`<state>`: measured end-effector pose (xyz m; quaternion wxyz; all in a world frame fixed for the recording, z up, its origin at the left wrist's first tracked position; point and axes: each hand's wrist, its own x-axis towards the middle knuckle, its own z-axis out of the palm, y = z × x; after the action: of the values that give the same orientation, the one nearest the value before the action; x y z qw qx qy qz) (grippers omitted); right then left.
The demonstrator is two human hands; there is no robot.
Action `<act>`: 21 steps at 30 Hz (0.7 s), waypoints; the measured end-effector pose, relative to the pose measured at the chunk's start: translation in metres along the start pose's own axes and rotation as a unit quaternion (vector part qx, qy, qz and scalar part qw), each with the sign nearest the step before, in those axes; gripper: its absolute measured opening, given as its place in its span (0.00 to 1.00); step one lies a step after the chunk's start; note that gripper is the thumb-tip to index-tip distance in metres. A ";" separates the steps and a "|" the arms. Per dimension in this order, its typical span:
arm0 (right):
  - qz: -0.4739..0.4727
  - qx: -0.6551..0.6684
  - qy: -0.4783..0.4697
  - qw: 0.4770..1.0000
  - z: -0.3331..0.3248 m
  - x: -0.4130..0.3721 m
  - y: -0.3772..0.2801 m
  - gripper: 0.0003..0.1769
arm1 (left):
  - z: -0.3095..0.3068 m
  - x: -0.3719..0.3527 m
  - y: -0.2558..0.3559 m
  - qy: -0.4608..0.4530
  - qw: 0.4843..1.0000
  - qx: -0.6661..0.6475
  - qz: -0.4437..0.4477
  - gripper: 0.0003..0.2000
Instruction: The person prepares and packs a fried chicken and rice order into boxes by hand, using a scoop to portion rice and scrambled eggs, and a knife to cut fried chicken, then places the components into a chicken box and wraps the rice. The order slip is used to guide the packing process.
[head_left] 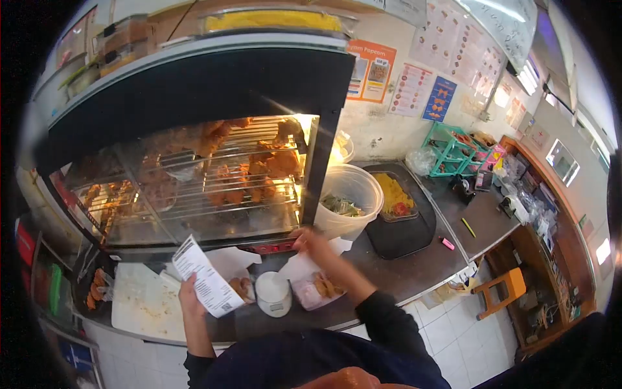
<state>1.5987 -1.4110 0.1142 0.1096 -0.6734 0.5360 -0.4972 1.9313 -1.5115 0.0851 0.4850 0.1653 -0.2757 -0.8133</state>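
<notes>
So the left hand (190,299) has a printed receipt (208,280) pinched in its fingers, lower left of the frame, partly over an open takeaway box (238,262) with fried pieces inside. The right hand (311,245) is a bit blurry by the warmer's bottom edge, can't tell if its fingers are together. Below it sits another open box (311,301), brown fried pieces next to something wrapped in plastic. Between the boxes there's a small white scale (273,294). The glass warmer (194,68), upper left, has fried chicken on wire racks, and the white tub (343,223) beside it holds leafy greens.
</notes>
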 end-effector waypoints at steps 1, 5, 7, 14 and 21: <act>0.123 0.018 0.001 0.992 -0.044 0.002 0.035 0.05 | 0.007 -0.009 -0.009 0.027 1.000 0.005 0.007 0.19; 0.171 -0.293 0.073 0.938 -0.146 0.057 0.143 0.11 | 0.029 -0.042 -0.039 0.124 0.991 0.012 0.059 0.19; 0.188 -0.376 -0.156 0.894 -0.154 0.088 0.180 0.13 | 0.039 -0.060 -0.052 0.178 0.977 0.018 0.115 0.19; 0.325 -0.452 -0.566 0.607 -0.104 0.110 0.288 0.20 | 0.016 -0.186 -0.064 0.364 0.902 0.051 0.228 0.20; 0.136 -0.476 -0.452 0.742 -0.130 0.130 0.276 0.08 | 0.020 -0.204 -0.066 0.474 0.851 0.035 0.224 0.21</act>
<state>1.3185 -1.5799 0.0612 0.0701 -0.7035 0.6767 0.2056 1.9716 -1.3018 0.0611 0.7199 0.4808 -0.0702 -0.4957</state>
